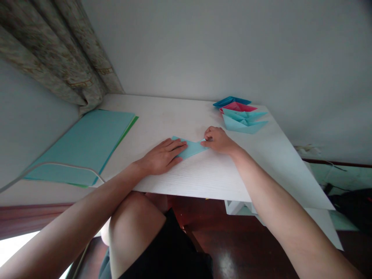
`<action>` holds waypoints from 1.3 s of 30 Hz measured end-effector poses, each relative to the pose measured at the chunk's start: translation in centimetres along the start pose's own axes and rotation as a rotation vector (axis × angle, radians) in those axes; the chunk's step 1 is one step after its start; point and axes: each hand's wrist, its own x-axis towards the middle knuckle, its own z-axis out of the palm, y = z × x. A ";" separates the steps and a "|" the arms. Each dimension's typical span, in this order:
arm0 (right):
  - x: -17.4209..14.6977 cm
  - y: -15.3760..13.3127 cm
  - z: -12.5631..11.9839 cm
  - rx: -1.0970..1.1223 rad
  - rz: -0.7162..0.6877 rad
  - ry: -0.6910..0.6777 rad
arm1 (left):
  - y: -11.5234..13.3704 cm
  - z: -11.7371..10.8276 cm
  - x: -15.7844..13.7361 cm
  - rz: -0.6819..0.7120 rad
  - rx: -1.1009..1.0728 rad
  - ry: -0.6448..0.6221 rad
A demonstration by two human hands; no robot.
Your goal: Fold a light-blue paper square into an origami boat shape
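A small folded piece of light blue paper (192, 149) lies on the white table between my two hands. My left hand (164, 155) rests flat across the paper's left part, fingers stretched out and pressing on it. At the paper's right end, the fingers of my right hand (216, 139) are closed in a pinch on its corner. Part of the fold is hidden under the left fingers and behind the right fingertips.
Folded paper boats in light blue (244, 123), pink (236, 106) and dark blue (231, 101) stand at the table's back right. A stack of coloured sheets (84, 141) lies at the left, with a white cable (66, 166) over it. The table's (186, 186) front edge is near my knee.
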 end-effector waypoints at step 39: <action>0.4 0.1 -0.2 -0.008 -0.032 0.001 | 1.0 -0.3 1.7 -0.139 -0.087 0.059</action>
